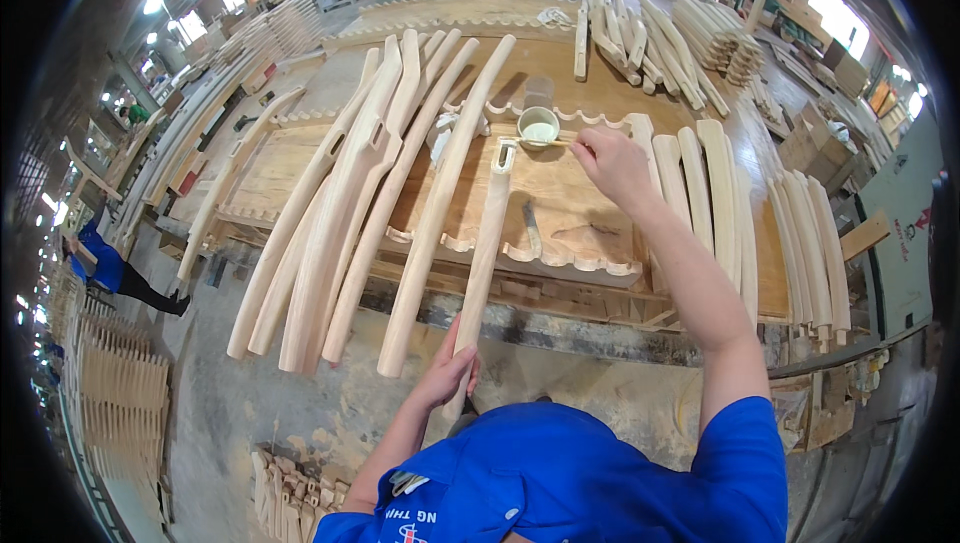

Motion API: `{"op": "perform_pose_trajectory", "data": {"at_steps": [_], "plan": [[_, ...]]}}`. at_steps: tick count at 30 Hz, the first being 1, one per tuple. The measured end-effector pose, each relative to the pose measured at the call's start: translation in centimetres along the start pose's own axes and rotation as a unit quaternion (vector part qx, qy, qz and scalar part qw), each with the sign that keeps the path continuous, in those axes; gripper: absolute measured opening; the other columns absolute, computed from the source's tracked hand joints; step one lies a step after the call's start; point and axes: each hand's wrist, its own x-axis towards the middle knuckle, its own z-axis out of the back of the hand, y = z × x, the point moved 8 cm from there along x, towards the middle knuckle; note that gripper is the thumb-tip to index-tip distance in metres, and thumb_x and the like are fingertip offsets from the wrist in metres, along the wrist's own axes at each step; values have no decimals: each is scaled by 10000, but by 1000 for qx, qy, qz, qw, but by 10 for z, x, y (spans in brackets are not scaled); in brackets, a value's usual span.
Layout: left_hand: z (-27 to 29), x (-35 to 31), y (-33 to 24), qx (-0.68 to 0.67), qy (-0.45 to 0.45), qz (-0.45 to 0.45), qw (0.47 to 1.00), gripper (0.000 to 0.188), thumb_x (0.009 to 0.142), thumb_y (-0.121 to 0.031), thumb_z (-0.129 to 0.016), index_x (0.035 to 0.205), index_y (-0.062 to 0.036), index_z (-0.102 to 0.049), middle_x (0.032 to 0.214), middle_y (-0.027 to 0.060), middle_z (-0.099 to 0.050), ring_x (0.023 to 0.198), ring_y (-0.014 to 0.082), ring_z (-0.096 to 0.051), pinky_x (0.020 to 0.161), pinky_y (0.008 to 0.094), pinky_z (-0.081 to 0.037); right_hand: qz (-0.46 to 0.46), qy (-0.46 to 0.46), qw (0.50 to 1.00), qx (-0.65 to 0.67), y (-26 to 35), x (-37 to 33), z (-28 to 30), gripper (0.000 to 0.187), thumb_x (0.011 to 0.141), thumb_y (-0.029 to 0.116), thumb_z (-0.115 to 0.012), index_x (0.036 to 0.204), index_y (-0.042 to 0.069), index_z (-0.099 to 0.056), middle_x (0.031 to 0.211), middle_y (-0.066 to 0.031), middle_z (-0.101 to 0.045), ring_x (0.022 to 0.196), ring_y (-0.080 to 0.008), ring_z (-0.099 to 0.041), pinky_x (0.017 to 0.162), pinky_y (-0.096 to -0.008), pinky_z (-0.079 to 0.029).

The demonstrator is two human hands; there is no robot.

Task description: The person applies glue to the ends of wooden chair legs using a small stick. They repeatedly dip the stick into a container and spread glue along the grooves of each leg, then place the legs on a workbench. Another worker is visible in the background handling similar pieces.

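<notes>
My left hand is wrapped round the lower part of a pale rounded wooden piece, which slopes up and away from me. At its far end is a slot with whitish wet-looking stuff round it. Just right of that end stands a cup with white liquid, probably glue. My right hand is closed on a thin stick, whose other end reaches the cup's rim. Several similar wooden pieces lie side by side to the left, some with slots cut in them.
A scalloped wooden rack on the workbench supports the pieces, and a flat tool lies in it. More wooden pieces stand at the right, others are piled at the far right. A person in blue is at the far left.
</notes>
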Motion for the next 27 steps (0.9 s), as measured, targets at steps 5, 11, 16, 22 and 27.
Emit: {"op": "perform_pose_trajectory", "data": {"at_steps": [5, 11, 16, 22, 27], "plan": [[-1, -2, -2, 10, -18, 11, 1000, 705, 970, -215, -475, 1501, -211, -11, 671, 61, -478, 510, 136, -477, 455, 266, -432, -21, -13, 999, 22, -9, -4, -10, 157, 862, 258, -574, 844, 115, -638, 761, -59, -634, 757, -270, -623, 656, -406, -488], [-6, -9, -10, 102, -63, 4, 993, 738, 951, -197, -499, 1503, -243, -11, 692, 45, -465, 519, 127, -462, 454, 266, -427, 157, 62, 970, -176, 48, 28, 23, 102, 789, 218, -618, 798, 130, -669, 721, -47, -651, 714, -248, -637, 632, -385, -484], [-6, -13, -20, 192, -113, 11, 975, 771, 923, -207, -550, 1503, -208, -43, 712, 39, -513, 505, 118, -483, 454, 268, -435, 391, 92, 864, -305, 116, 32, -11, 89, 706, 172, -630, 622, 144, -617, 665, 1, -609, 675, -180, -600, 566, -327, -417], [-10, -14, -23, 269, -149, -20, 951, 772, 912, -206, -563, 1504, -211, -67, 717, 41, -524, 495, 119, -489, 446, 270, -440, 362, 57, 890, -270, 101, 41, -8, 79, 683, 156, -643, 610, 137, -617, 658, -12, -605, 666, -184, -605, 528, -337, -399], [-14, -15, -26, 302, -163, -24, 939, 784, 899, -247, -572, 1499, -143, -79, 801, 101, -595, 510, 143, -525, 475, 279, -461, 171, 238, 903, -316, 94, 52, -23, 78, 744, 115, -638, 789, 107, -702, 826, -71, -679, 800, -217, -660, 598, -374, -490]]}}
